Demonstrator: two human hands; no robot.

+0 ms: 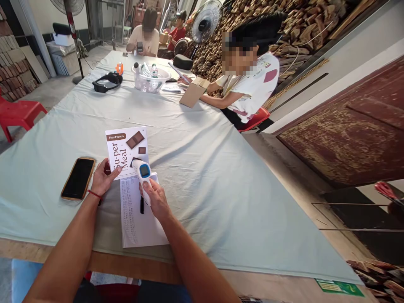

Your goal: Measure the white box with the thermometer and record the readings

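Observation:
My left hand (104, 176) is closed on the lower left corner of a white box (116, 143) printed "NutriMotion Su-per Meal" with brown chocolate pictures. In my right hand (157, 198) is a white infrared thermometer (142, 179) with a blue-rimmed screen. Its front end lies over the lower right part of the box face; I cannot tell whether it touches. Beneath my hands, a printed sheet of paper (142, 231) lies on the cloth, with a black pen (142, 205) on it. A phone in a tan case (78, 179) lies left of my left hand, its screen dark.
The table has a pale green cloth (252, 210). Farther off stand a clear plastic basin (151, 84) with bottles, a black headset (107, 82) and an orange tape roll (119, 68). A person at the right (252, 84) sits by a cardboard box (194, 92); others sit behind.

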